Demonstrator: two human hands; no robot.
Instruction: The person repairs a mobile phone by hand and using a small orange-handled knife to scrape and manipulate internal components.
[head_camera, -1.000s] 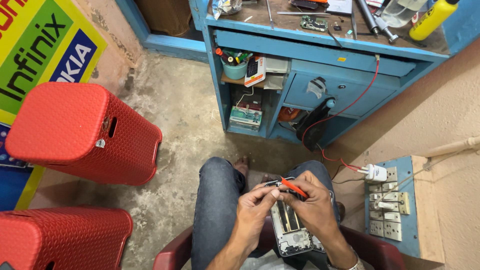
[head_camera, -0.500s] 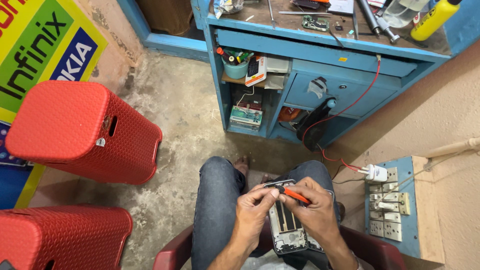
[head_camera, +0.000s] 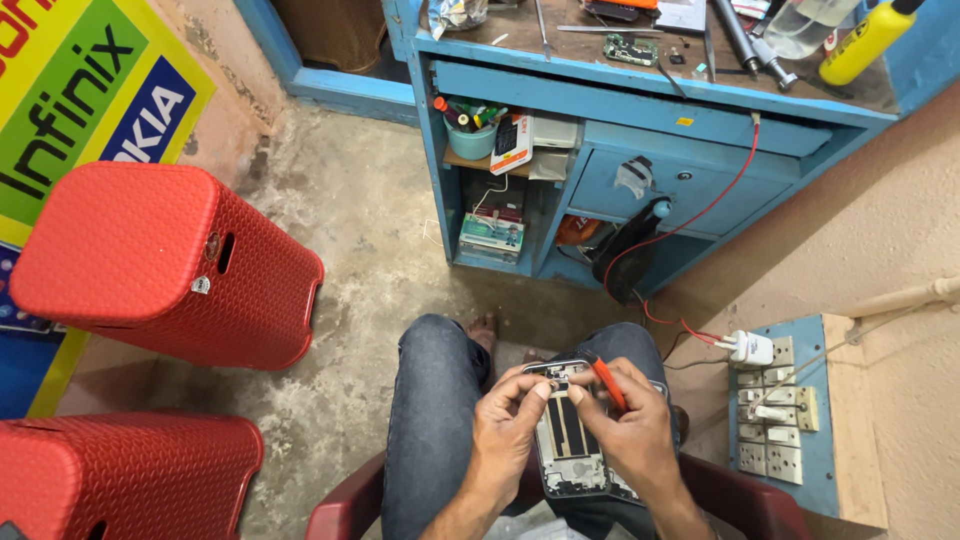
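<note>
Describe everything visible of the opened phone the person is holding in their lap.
The opened phone lies back-off and face down over the person's lap, long axis running away from the camera. Its silvery frame surrounds dark inner parts with two pale strips down the middle; finer detail is too small to tell. The left hand pinches its upper left edge, the right hand grips the upper right while holding an orange-handled tool at the top end. Blue jeans show beneath it.
</note>
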